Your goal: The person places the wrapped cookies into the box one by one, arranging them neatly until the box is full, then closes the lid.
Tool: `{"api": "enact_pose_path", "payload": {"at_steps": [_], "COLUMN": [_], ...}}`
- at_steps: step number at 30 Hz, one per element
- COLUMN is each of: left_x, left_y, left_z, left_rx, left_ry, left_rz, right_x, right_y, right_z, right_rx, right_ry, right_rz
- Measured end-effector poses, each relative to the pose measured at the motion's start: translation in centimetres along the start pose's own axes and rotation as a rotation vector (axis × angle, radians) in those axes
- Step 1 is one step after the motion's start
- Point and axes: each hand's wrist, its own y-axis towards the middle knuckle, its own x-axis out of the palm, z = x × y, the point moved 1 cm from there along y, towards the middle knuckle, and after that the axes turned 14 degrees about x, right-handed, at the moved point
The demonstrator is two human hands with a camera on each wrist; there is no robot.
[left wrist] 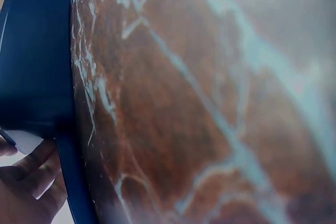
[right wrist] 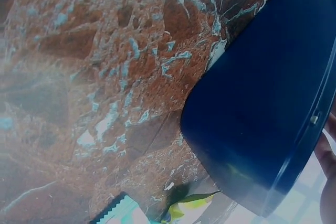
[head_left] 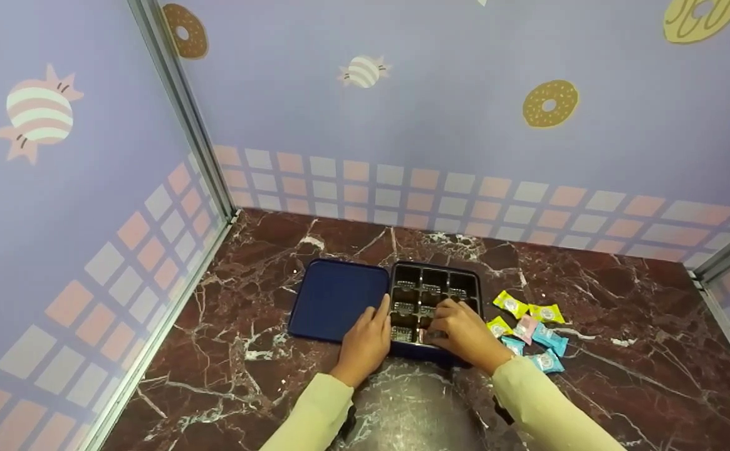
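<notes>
A dark blue box holds a black divided tray with several compartments. My right hand reaches into a front compartment with bent fingers. They pinch a small pinkish wrapped candy, mostly hidden beneath them. My left hand rests at the box's left side, over the right edge of the blue lid, its fingers pointing forward. In the left wrist view, the left hand's fingers show beside the box wall. The right wrist view shows the box's outer wall, with some fingers behind its rim.
Right of the box lie loose wrapped candies: yellow ones, a pink one and blue ones. All stands on a dark red marbled table. Patterned walls enclose the back and sides.
</notes>
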Motion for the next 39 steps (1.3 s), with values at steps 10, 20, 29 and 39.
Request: {"api": "enact_pose_path", "payload": {"at_steps": [10, 20, 29, 39], "left_x": [0.02, -0.07, 0.00, -0.13], "left_y": [-0.01, -0.02, -0.03, 0.06], "left_z": [0.01, 0.04, 0.05, 0.05], "left_rx": [-0.002, -0.011, -0.005, 0.000], "left_ry": [-0.005, -0.018, 0.001, -0.001], "left_rz": [-0.001, -0.026, -0.010, -0.015], "right_x": [0.04, 0.05, -0.31, -0.63], "right_y": [-0.04, -0.10, -0.29, -0.41], "right_z": [0.01, -0.01, -0.03, 0.26], "right_rx": [-0.012, -0.023, -0.002, -0.004], "right_ry": [0.015, 0.008, 0.026, 0.020], "right_rz": [0.018, 0.044, 0.009, 0.067]}}
